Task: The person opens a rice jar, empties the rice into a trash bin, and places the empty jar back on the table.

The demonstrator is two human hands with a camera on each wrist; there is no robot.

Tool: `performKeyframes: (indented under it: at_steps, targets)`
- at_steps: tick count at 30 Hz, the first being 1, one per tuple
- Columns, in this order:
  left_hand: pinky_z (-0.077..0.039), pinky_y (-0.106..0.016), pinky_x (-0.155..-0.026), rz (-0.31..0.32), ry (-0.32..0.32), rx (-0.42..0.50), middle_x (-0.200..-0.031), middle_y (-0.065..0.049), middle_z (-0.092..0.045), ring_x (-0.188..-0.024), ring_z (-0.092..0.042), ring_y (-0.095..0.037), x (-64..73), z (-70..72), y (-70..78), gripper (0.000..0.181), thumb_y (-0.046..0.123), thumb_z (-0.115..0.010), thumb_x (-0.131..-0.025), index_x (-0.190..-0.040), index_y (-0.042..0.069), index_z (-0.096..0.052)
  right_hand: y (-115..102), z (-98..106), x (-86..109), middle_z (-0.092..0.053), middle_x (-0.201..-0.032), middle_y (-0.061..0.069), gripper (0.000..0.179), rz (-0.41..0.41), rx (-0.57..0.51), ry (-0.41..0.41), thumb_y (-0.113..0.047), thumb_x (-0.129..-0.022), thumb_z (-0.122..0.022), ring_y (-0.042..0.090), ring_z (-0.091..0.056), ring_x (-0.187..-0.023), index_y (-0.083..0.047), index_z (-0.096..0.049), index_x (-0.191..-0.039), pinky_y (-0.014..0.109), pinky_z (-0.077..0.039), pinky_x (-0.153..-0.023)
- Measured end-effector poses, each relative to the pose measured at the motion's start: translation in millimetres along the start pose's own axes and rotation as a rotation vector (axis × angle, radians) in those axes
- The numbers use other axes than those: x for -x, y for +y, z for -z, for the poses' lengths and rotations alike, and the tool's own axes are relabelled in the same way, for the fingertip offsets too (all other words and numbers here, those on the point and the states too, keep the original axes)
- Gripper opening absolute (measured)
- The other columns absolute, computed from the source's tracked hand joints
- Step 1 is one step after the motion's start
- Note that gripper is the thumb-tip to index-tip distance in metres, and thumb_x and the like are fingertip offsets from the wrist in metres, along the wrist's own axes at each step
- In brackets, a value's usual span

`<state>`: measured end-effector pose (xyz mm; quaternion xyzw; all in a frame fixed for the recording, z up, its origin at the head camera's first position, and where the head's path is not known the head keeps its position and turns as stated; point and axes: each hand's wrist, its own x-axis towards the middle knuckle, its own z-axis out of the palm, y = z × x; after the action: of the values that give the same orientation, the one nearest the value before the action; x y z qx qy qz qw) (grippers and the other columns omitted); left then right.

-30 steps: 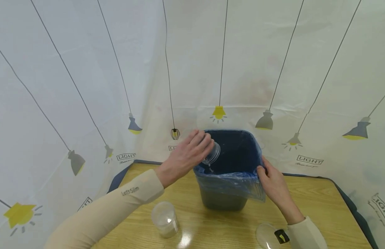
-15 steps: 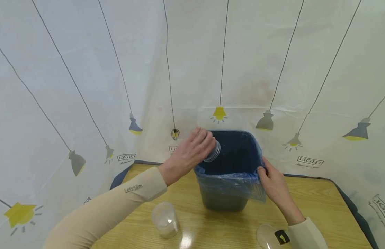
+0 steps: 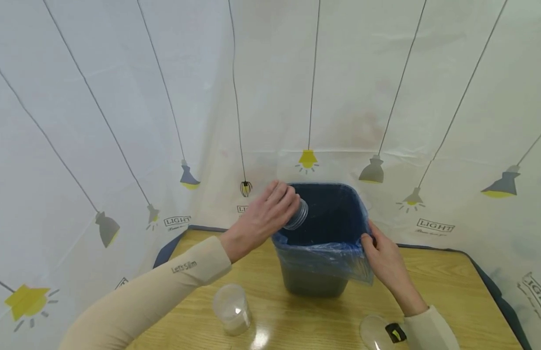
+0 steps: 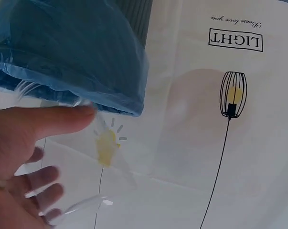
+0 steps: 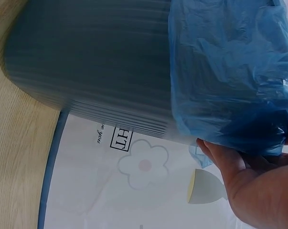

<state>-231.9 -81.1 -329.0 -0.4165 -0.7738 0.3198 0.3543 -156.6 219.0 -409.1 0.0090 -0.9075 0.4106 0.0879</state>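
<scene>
Jar (image 3: 300, 217) tilts into the bin (image 3: 314, 283), clasped by the left grip (image 3: 265, 216); the right grip (image 3: 384, 252) pinches the bag (image 3: 336, 257) at the rim. Pouring looks nearly done, no stream showing; righting the jar seems left.

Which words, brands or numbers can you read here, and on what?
"Let's Slim", slightly blurred, on the left sleeve.
"LIGHT", boxed, repeated on the wall sheet; some copies are cut off or partly hidden.
"Beese love you", in script by one "LIGHT", upside down in the left wrist view.
Black label by the right sleeve: no readable words.
Blue bag and bin: no text seen.
No numbers seen.
</scene>
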Motion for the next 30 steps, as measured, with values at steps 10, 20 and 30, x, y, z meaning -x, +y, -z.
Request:
performKeyframes:
  at_steps: [10,20,30]
  targets:
    - [-0.036,-0.047,-0.115,0.039,0.077,0.025,-0.140,-0.016,-0.047,-0.127,-0.044,-0.033,7.3,-5.7,-4.7,0.063,0.014,-0.068,-0.092,-0.150,0.006,-0.045,1,-2,-1.6,-0.063,-0.094,0.018,0.057,-0.003,0.000,0.024,-0.025,-0.110,-0.041,0.028,-0.054,-0.081,0.007,-0.034,-0.157,0.045,-0.043,-0.079]
    - [-0.030,-0.049,-0.120,0.144,0.121,0.234,-0.147,-0.018,-0.046,-0.135,-0.044,-0.036,25.2,-16.0,-4.3,0.074,0.010,-0.078,-0.087,-0.151,0.006,-0.042,2,-3,-0.2,-0.059,-0.134,0.035,0.057,0.008,-0.017,0.025,-0.024,-0.110,-0.042,0.040,-0.060,-0.106,0.007,-0.034,-0.157,0.056,-0.047,-0.092]
    - [-0.038,-0.047,-0.113,0.378,0.321,0.515,-0.139,-0.018,-0.051,-0.128,-0.048,-0.036,42.5,-23.0,3.2,0.095,0.028,-0.097,-0.071,-0.145,0.001,-0.044,0,-3,-0.2,-0.061,-0.131,0.032,0.057,-0.008,-0.017,0.021,-0.026,-0.110,-0.041,0.035,-0.057,-0.098,0.006,-0.033,-0.157,0.052,-0.046,-0.088]
